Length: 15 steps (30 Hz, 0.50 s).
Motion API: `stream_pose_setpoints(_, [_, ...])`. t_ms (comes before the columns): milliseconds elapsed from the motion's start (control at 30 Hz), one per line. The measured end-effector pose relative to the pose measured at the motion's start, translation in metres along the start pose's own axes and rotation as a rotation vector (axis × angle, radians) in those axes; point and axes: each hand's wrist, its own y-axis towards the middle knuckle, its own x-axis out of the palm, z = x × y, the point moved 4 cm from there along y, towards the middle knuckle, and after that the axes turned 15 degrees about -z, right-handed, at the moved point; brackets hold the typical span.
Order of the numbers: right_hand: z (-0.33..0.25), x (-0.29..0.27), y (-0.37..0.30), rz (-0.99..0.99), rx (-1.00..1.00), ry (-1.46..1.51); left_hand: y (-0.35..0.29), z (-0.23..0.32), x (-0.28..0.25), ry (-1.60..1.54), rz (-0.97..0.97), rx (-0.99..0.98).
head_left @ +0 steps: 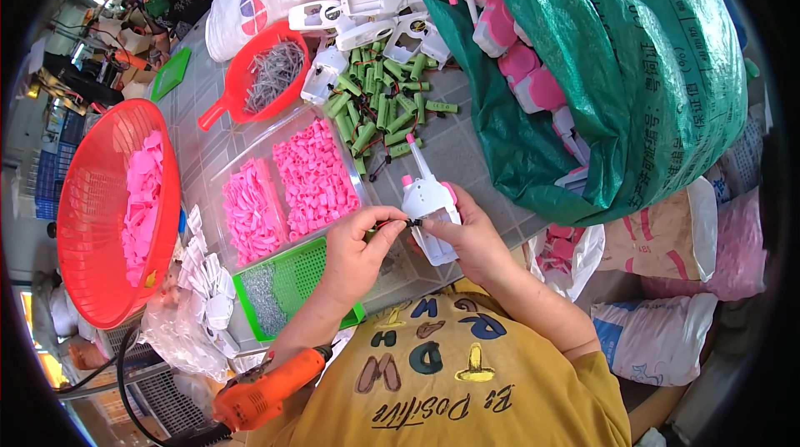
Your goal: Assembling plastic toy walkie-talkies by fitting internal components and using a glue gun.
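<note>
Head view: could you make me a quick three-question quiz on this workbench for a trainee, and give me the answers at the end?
1. True or false: the green cylinders lie loose on the table.
2. Multiple choice: what colour are the small parts in the clear two-part tray? A, green; B, pink; C, white.
3. Short answer: which hand is wrapped round the side of the white casing?

Key:
1. True.
2. B, pink.
3. The right hand.
</note>
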Motion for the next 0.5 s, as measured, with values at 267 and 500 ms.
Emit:
stream_pose_setpoints(267, [-0.001, 0.003, 0.0, 0.007, 0.006, -0.028, 0.003, 0.013, 0.003, 0.249, 0.038, 0.198])
stream_pose_setpoints(500, [0.001, 0.003, -0.001, 0.045, -0.051, -0.128, 0.003, 0.013, 0.007, 0.374, 0.041, 0.239])
